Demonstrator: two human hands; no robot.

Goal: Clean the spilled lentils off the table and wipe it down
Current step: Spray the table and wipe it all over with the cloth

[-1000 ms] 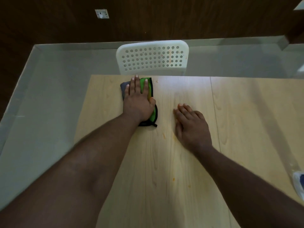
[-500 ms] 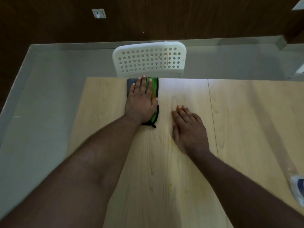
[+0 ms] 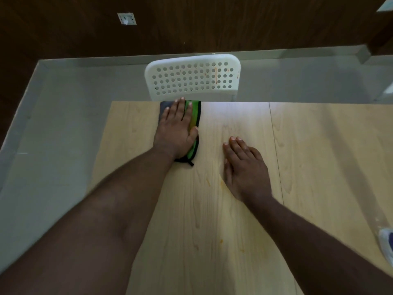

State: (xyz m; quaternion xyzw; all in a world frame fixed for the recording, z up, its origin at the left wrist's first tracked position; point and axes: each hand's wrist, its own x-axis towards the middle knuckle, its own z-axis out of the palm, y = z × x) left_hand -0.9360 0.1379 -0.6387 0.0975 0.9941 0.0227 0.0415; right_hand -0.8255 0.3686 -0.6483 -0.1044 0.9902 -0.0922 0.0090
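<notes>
The pale wood-grain laminate worktop (image 3: 234, 241) carries no loose heap of lentils that can be made out. What remains of the spill, as far as it shows, is a scatter of faint orange-yellow smears (image 3: 208, 182) on the board: one or two just beside the near edge of the right hand, and a few smaller spots (image 3: 221, 241) closer to the person, between the two forearms. So the gathering of the lentils seems done, or nearly so, and the wiping is the step in hand.

The left hand (image 3: 176, 128) lies flat on a folded green and grey cloth with a black edge (image 3: 194, 116), fingers straight and spread, pressing it onto the board rather than clutching it; its grip is released, the palm doing the work. The cloth sits at the far edge of the worktop, its far end level with that edge, just in front of the white perforated plastic chair back (image 3: 193, 78). The chair back itself bears orange streaks, which lie outside the task as worded.

The right hand (image 3: 244, 167) rests palm down on the bare board, well to the right of the cloth, fingers straight, grasping nothing; it looks like a brace.

Judging from the marks, the far strip is under the cloth now, while the stained middle and near parts are left to wipe. The right-hand panel, beyond the seam, shows no clear stains. A white and blue object (image 3: 387, 241) at the right edge is too cut off to identify.
</notes>
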